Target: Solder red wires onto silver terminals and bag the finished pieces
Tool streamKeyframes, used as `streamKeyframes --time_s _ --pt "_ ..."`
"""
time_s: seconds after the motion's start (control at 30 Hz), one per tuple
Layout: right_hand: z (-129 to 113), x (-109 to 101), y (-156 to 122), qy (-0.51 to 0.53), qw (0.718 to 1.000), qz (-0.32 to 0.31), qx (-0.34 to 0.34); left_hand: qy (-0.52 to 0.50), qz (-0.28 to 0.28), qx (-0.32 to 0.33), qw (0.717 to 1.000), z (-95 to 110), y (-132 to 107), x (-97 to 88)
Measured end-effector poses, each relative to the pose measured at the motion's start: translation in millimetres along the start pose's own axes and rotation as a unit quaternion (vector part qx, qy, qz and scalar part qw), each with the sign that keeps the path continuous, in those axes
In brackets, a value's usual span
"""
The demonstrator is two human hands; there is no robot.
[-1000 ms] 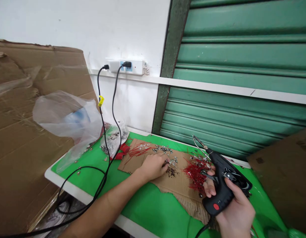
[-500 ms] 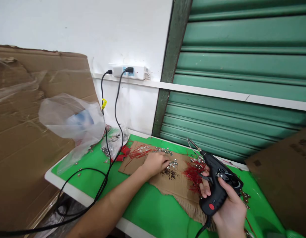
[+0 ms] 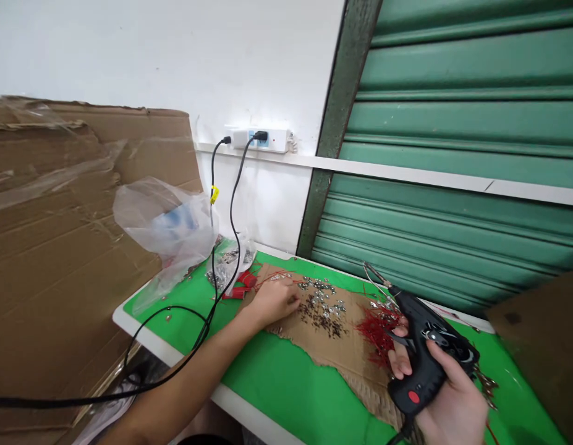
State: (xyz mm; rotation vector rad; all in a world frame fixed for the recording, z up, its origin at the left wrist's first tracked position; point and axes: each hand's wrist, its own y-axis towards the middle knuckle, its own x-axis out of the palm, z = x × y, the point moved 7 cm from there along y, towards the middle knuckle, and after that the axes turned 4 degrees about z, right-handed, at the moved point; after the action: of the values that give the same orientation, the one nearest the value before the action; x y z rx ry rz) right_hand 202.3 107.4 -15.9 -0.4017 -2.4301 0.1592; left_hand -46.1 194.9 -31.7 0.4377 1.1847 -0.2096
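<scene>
My right hand point(image 3: 446, 395) grips a black soldering gun point(image 3: 420, 346) by its handle, with a finger on the trigger and the metal tip pointing up and left. A heap of red wires point(image 3: 377, 327) lies just left of the gun. My left hand point(image 3: 273, 300) rests on a torn cardboard sheet point(image 3: 323, 346), fingers curled and pinched among small metal terminals point(image 3: 324, 296). What the fingers hold is too small to see. A dark pile of tiny parts point(image 3: 324, 321) lies to the right of that hand.
A green table point(image 3: 290, 389) with a white edge carries the cardboard. Clear plastic bags point(image 3: 168, 225) and red scraps point(image 3: 240, 285) lie at its far left. Black cords point(image 3: 221, 247) run from a wall power strip point(image 3: 261, 139). Large cardboard point(image 3: 59, 235) leans at left, a box point(image 3: 546, 334) at right.
My left hand slid left across the cardboard, off the terminal pile toward the sheet's left part. The right hand keeps the gun in much the same pose. The view shifted left.
</scene>
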Motion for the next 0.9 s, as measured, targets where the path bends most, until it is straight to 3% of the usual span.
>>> streamKeyframes --time_s 0.23,0.5,0.63,0.73,0.9 --pt "6 -6 5 -0.002 1.000 0.025 0.005 -0.093 0.003 -0.001 0.996 0 -8 1.0" --pt "15 -1 5 -0.024 0.999 0.021 0.032 -0.096 -0.010 -0.011 0.995 0 -7 0.0" --pt "20 1 6 -0.040 0.998 0.020 0.037 -0.098 0.060 -0.093 0.989 -13 -7 -10.7" --pt "29 2 6 -0.044 0.997 0.012 0.056 -0.082 0.068 -0.178 0.978 -27 -9 -8.6" --pt "43 1 9 -0.053 0.996 -0.006 0.077 -0.088 0.083 -0.183 0.976 -32 -10 -6.8"
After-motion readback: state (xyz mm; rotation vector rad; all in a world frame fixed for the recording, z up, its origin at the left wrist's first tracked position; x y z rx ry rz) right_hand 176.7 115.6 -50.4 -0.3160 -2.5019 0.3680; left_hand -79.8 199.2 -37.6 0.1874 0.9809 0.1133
